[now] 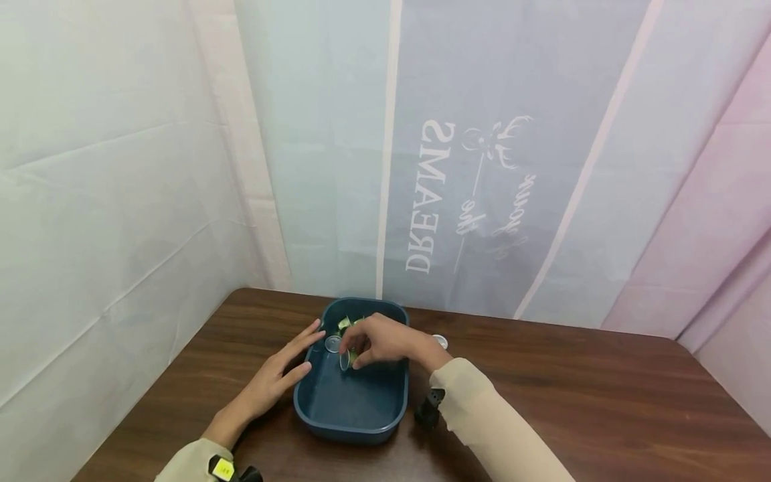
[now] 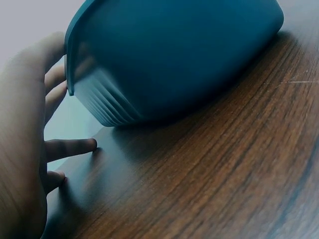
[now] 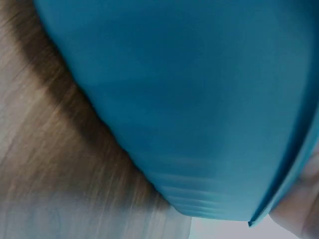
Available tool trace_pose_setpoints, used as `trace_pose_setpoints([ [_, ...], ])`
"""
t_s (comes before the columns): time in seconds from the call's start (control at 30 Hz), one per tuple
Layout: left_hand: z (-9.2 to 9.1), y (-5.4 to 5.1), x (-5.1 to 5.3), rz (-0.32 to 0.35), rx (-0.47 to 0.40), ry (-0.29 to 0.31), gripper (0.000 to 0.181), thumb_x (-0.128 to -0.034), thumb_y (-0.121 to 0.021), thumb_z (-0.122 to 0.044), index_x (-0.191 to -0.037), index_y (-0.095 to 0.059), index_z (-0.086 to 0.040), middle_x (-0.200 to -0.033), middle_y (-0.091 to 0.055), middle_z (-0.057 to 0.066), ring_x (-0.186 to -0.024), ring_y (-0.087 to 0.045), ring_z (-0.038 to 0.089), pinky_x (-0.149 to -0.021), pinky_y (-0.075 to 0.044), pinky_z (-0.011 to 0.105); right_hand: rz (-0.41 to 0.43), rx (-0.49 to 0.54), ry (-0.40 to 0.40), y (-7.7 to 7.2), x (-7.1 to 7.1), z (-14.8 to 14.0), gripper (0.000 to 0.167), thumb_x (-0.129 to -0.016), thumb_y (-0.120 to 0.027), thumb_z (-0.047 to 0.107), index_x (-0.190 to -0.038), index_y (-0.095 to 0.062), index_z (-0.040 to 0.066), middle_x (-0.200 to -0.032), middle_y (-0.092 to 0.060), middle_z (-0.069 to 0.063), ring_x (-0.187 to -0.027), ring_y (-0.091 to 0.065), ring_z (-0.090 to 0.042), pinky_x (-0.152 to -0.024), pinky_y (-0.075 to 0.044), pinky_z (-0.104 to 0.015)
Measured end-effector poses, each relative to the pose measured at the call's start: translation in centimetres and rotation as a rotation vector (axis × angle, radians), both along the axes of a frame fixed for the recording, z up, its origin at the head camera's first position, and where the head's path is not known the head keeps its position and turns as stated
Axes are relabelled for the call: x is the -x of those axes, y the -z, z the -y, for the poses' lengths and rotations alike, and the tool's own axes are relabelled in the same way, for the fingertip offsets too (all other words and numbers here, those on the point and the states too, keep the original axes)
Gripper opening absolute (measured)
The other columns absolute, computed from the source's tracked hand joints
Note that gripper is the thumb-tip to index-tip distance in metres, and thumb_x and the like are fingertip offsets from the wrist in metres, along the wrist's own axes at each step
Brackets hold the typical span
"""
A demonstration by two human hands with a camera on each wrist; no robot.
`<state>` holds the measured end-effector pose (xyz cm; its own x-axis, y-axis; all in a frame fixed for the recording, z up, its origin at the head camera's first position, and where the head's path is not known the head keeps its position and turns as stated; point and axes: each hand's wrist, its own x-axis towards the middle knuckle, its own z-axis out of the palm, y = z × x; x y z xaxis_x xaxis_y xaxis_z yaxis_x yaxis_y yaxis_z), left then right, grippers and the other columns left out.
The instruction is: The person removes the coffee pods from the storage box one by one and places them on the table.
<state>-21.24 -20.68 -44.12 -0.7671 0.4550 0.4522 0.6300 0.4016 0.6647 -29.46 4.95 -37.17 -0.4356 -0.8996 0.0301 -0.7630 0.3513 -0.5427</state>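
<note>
A dark blue rectangular bin (image 1: 355, 428) stands on the table near its far edge. My left hand (image 1: 271, 381) lies along the bin's left side, fingers stretched out and touching the rim. In the left wrist view, two fingers of that hand reach down to the tabletop. Inside the bin, my right hand (image 1: 382, 338) pinches a small round clear disc (image 1: 345, 361) with a pale rim, held on edge. A similar disc (image 1: 332, 344) lies in the bin by the left wall. Small green, shiny pieces (image 1: 344, 324) sit toward the bin's far end, partly hidden by the right hand.
On the brown wooden table (image 1: 578, 395), a small white round object (image 1: 441, 341) lies right of the bin, partly behind the right wrist. Fabric curtains (image 1: 325, 167) hang behind the table and at both sides.
</note>
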Motion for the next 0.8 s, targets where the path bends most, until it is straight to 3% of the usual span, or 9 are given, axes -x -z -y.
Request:
trace_pose_setpoints([
  [0.13, 0.1, -0.2, 0.0, -0.009, -0.002, 0.017, 0.052, -0.0988, -0.046, -0.004, -0.149, -0.034, -0.011, -0.157, -0.019, 0.012, -0.141, -0.023, 0.027, -0.097, -0.03, 0.066, 0.024, 0.059, -0.002, -0.8, -0.2, -0.2, 0.029, -0.084, -0.075, 0.015, -0.113, -0.068, 0.015, -0.1, -0.065, 0.012, -0.09, -0.063, -0.005, -0.077, -0.051, -0.02],
  [0.3, 0.3, -0.3, -0.2, 0.024, -0.006, 0.016, 0.053, -0.0993, -0.046, -0.006, -0.15, -0.034, -0.014, -0.158, -0.019, 0.009, -0.142, -0.022, 0.026, -0.099, -0.028, 0.066, 0.056, 0.131, 0.026, -1.5, -0.4, -1.0, 0.028, -0.085, -0.074, 0.014, -0.113, -0.068, 0.016, -0.102, -0.065, 0.011, -0.091, -0.064, -0.007, -0.079, -0.051, -0.022],
  [0.6, 0.0, 0.0, -0.6, 0.002, 0.0, 0.002, 0.054, -0.0981, -0.047, -0.002, -0.149, -0.034, -0.013, -0.158, -0.019, 0.008, -0.142, -0.022, 0.024, -0.099, -0.031, 0.063, 0.077, 0.253, 0.165, -1.5, -0.2, -4.7, 0.026, -0.086, -0.074, 0.023, -0.11, -0.068, 0.027, -0.105, -0.065, 0.015, -0.094, -0.065, -0.014, -0.081, -0.052, -0.031],
  [0.8, -0.2, 0.0, -0.4, -0.023, 0.003, 0.003, 0.054, -0.0985, -0.047, -0.003, -0.15, -0.034, -0.012, -0.158, -0.018, 0.008, -0.142, -0.022, 0.025, -0.098, -0.031, 0.063, 0.057, 0.313, 0.244, -1.9, -0.4, -7.4, 0.026, -0.084, -0.076, 0.025, -0.108, -0.068, 0.028, -0.104, -0.066, 0.014, -0.096, -0.063, -0.013, -0.082, -0.051, -0.033],
])
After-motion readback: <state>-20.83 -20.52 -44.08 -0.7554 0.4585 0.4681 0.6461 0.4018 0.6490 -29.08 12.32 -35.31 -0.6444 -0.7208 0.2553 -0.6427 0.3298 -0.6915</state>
